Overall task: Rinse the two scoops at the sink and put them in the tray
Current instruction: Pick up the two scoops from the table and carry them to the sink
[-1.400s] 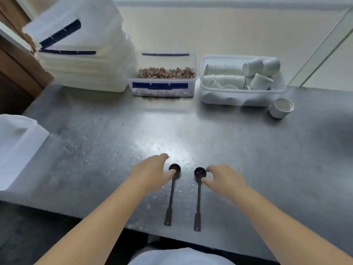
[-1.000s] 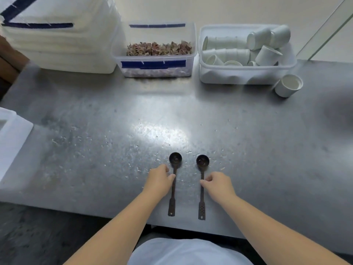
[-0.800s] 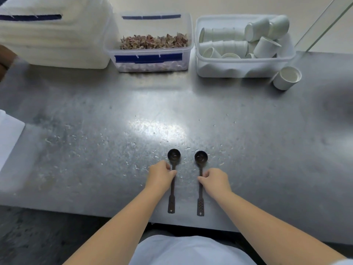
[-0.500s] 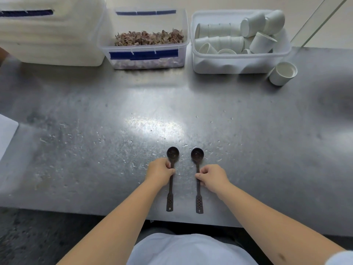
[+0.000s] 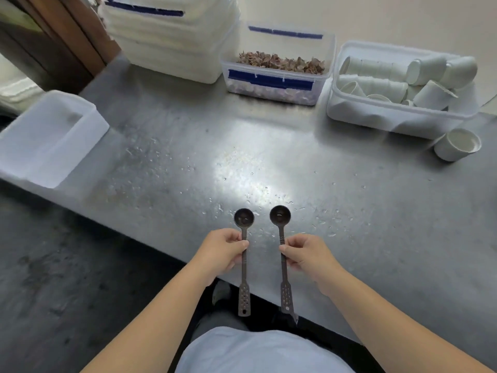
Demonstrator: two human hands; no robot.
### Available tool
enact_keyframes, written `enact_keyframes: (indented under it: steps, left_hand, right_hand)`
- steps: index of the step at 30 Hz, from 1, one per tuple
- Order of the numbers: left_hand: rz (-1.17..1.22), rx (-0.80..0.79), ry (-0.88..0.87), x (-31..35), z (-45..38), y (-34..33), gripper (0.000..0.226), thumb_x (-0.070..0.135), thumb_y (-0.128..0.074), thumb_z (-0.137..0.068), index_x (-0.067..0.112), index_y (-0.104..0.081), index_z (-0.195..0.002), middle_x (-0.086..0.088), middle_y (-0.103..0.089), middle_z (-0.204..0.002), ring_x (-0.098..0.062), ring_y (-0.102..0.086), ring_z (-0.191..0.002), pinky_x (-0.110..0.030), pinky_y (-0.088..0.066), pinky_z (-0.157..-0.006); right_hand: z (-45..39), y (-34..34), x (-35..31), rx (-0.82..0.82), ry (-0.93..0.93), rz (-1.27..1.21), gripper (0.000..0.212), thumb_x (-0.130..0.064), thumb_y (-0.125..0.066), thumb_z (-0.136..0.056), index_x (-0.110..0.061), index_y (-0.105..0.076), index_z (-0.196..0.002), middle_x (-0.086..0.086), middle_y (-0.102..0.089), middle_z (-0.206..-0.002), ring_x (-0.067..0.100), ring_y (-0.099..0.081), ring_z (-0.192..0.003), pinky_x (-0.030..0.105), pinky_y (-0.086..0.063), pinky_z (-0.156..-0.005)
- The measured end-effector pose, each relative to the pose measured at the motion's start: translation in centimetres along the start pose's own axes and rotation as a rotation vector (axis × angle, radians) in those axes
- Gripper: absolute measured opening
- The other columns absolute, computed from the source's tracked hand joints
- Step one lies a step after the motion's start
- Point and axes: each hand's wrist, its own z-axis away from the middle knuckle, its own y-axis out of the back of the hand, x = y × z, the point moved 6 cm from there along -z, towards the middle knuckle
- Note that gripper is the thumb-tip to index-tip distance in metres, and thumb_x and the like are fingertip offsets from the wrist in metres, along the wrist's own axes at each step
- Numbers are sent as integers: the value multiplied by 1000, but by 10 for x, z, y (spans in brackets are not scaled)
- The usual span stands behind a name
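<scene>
Two dark long-handled scoops are lifted off the steel counter (image 5: pixel 295 162), held side by side with bowls pointing away from me. My left hand (image 5: pixel 223 251) is shut on the handle of the left scoop (image 5: pixel 244 219). My right hand (image 5: pixel 306 254) pinches the handle of the right scoop (image 5: pixel 280 216). Both perforated handle ends hang past the counter's front edge. An open white plastic tray (image 5: pixel 45 141) stands at the counter's left end. No sink is in view.
Along the back stand stacked white boxes (image 5: pixel 172 41), a clear tub of dried brown pieces (image 5: pixel 277 65) and a tub of white cups (image 5: pixel 400 90). A lone white cup (image 5: pixel 457 144) sits at the right. Water drops dot the counter. Dark floor lies left.
Both hands closed on the scoop handles and lifted the scoops off the counter. My view swung left, bringing the white tray and the floor into sight.
</scene>
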Motion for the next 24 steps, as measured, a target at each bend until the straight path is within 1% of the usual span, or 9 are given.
enact_keyframes:
  steps: [2, 4, 8, 10, 13, 15, 18, 22, 24]
  left_hand:
    - [75, 71, -8, -8, 25, 12, 9, 15, -69, -87, 16, -70, -79, 3, -70, -67, -6, -67, -53, -18, -35, -40]
    - [117, 140, 4, -19, 50, 25, 9, 18, -68, -87, 20, -68, -78, 3, -74, -71, -5, -66, -54, -20, -34, -42]
    - [198, 260, 33, -51, 96, 62, 4, 20, -65, -89, 18, -67, -89, 0, -77, -75, -8, -70, -58, -24, -34, -46]
    - [237, 303, 23, -70, 120, 85, 5, 22, -64, -90, 20, -68, -92, 0, -77, -75, -9, -70, -58, -23, -37, -45]
    - [305, 380, 5, -105, 154, 124, 5, 25, -62, -91, 23, -67, -92, -2, -77, -75, -8, -66, -53, -23, -39, -45]
    - [357, 430, -10, -129, 177, 152, 6, 26, -61, -90, 23, -66, -92, -4, -77, -74, -9, -64, -51, -23, -37, -44]
    - [414, 495, -32, -168, 214, 196, 8, 27, -59, -89, 22, -64, -93, -7, -77, -74, -11, -64, -50, -25, -34, -44]
    - [450, 611, -19, -224, 263, 261, 7, 27, -58, -88, 23, -62, -91, -5, -77, -73, -13, -67, -54, -23, -34, -42]
    - [483, 666, -16, -251, 288, 290, 7, 26, -57, -89, 21, -62, -92, -5, -77, -73, -13, -67, -53, -23, -33, -42]
  right_hand:
    - [7, -18, -11, -82, 26, 22, 22, -5, -66, -90, -11, -69, -69, 1, -61, -61, 8, -53, -52, 17, -45, -54]
    - [14, -40, -22, -163, 53, 73, 21, -7, -67, -90, -12, -70, -70, -4, -62, -58, 4, -55, -50, 15, -46, -53]
    - [31, -95, -42, -298, 100, 140, 19, -4, -67, -89, -2, -68, -70, 3, -56, -59, 9, -53, -50, 17, -46, -52]
    - [41, -130, -48, -360, 104, 166, 23, -4, -67, -89, -8, -69, -67, 2, -55, -54, 8, -53, -47, 16, -46, -51]
    - [60, -193, -53, -483, 140, 314, 31, -11, -67, -90, -20, -68, -60, -1, -55, -52, 12, -51, -50, 20, -45, -56]
    - [73, -237, -53, -553, 162, 383, 37, -14, -65, -91, -23, -65, -56, -2, -52, -51, 11, -47, -50, 18, -41, -52]
    - [98, -307, -50, -629, 182, 451, 38, -15, -64, -92, -24, -65, -54, -4, -50, -50, 10, -45, -48, 17, -37, -48]
    - [134, -404, -42, -740, 210, 500, 32, -16, -65, -90, -21, -64, -58, -2, -51, -53, 11, -47, -52, 23, -37, -52]
    - [150, -450, -35, -787, 221, 516, 30, -15, -66, -89, -20, -65, -60, -1, -51, -55, 11, -48, -53, 23, -37, -51]
